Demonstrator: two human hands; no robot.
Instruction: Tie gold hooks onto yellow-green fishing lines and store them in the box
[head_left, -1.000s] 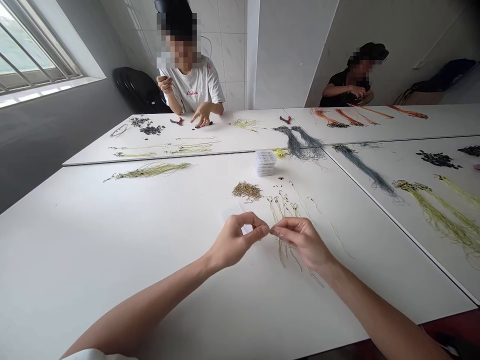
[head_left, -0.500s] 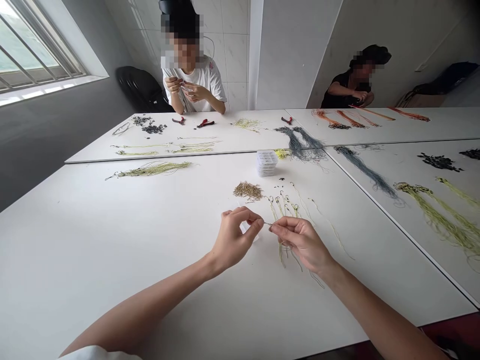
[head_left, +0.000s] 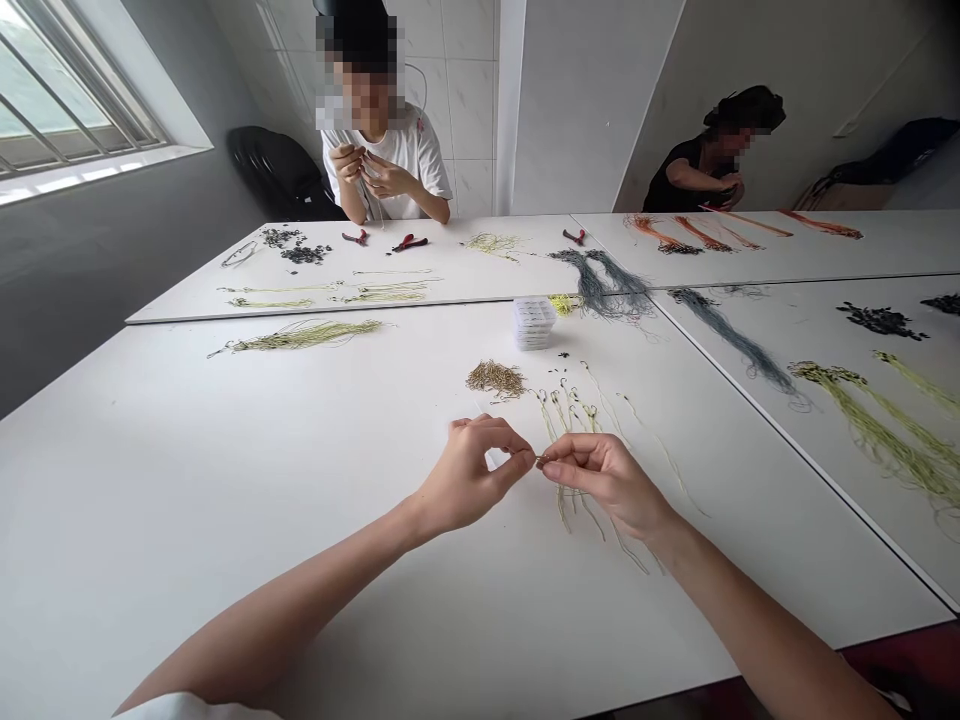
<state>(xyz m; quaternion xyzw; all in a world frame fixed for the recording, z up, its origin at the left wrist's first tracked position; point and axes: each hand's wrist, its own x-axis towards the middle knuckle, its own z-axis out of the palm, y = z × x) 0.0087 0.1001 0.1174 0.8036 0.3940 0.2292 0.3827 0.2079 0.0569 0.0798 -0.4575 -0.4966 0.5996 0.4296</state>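
Thumb and forefinger of my left hand [head_left: 480, 470] are pinched together, their tips almost against those of my right hand [head_left: 607, 480]. A small gold-brown metal piece [head_left: 540, 461] shows between the two pinches; its exact kind is too small to make out. My right fingers are closed on it, and the left tips meet its near end. Under and beyond my right hand lie several yellow-green lines with dark hooks [head_left: 556, 400] tied at their far ends. A pile of small gold metal pieces [head_left: 495, 380] sits just past my left hand.
Stacked clear plastic boxes [head_left: 533, 325] stand beyond the pile. A yellow-green line bundle [head_left: 307, 337] lies left, grey line bundles [head_left: 592, 285] further back. Across the white table [head_left: 225, 480], a person in a white shirt [head_left: 386, 170] handles something small; another person [head_left: 697, 180] sits far right.
My hands have come closer together, so the thin dark length seen between the fingertips is now mostly covered. The view has shifted slightly.
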